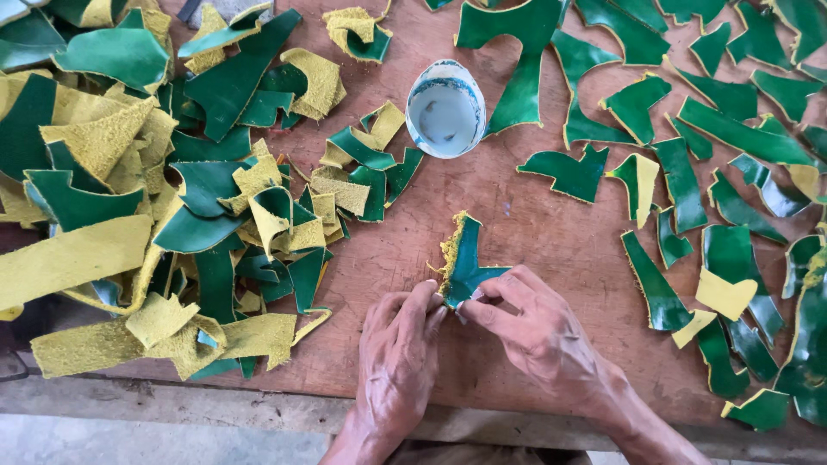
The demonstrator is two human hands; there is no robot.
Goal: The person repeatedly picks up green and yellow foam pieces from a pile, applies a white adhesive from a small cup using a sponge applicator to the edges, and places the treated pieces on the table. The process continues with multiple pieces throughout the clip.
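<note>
Both hands pinch one glossy dark-green leather offcut with a fuzzy yellow underside (463, 263); the left hand (398, 357) and right hand (538, 331) press fingertips on its lower edge, just below the small round white bowl (445, 108). Left of the bowl, curled green-and-yellow scraps (172, 189) lie heaped; right of it, flat green pieces (715, 172) lie spread apart; all rest on a worn reddish-brown wooden board (534, 232).
</note>
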